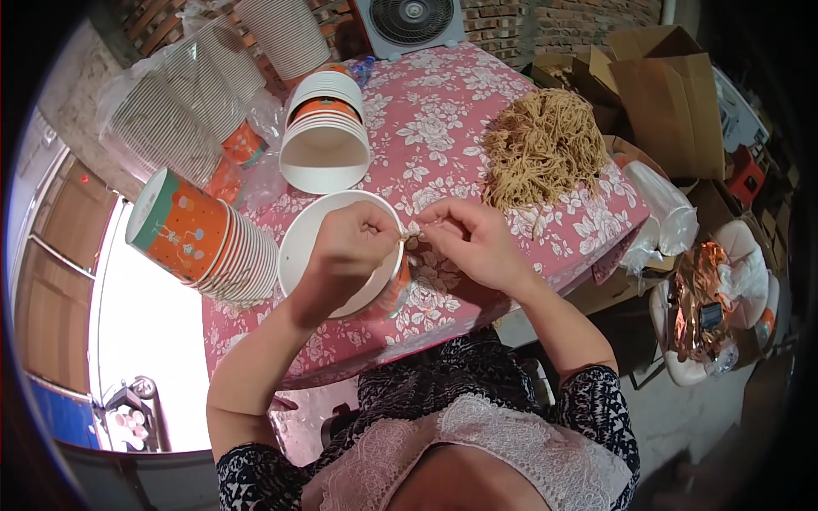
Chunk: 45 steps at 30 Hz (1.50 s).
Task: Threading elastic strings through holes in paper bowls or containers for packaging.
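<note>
My left hand (pixel 351 247) is curled closed over the right rim of a white paper bucket (pixel 298 223). From its fingertips a small bit of tan cord (pixel 406 237) shows, looking looped or knotted. Close beside it, my right hand (pixel 474 242) pinches at the same spot with thumb and forefinger. Most of the cord is hidden by the fingers. Farther right on the table lies a heaped tangle of tan cords (pixel 545 145). The bucket stands with its mouth up, partly behind my left hand and wrist.
A pink flowered cloth (pixel 434 111) covers the table. Nested orange-and-green paper buckets (pixel 192 234) lean at left; another stack (pixel 325 128) lies behind. Bagged bucket stacks (pixel 162 119) stand far left. A fan (pixel 411 21) is at the back, cardboard boxes (pixel 669 106) at right.
</note>
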Available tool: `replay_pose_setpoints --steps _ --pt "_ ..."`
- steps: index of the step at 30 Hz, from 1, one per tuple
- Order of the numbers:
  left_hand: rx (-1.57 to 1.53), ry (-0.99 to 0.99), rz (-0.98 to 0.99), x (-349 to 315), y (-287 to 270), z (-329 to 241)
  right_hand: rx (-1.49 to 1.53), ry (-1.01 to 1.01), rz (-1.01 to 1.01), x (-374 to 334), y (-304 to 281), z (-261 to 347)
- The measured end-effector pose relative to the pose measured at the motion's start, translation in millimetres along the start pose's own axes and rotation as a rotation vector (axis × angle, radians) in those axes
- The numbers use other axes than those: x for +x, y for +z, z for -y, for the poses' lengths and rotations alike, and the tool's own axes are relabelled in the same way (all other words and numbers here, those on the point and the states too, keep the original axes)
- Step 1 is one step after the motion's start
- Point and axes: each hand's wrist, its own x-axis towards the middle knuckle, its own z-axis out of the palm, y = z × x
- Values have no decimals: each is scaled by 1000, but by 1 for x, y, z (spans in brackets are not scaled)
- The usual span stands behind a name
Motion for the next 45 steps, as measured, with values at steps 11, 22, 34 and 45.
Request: replay_pose_setpoints --steps 11,22,34,45 --pt "-391 -338 167 -1 -5 -12 -563 -500 -185 -5 -13 8" --pt "-382 -318 141 1 -6 -3 275 72 164 7 4 -23" --pt "-322 -302 107 1 -2 -5 326 -207 202 7 -7 -33" --pt "-176 -172 116 2 3 4 -443 -583 -41 3 1 -18"
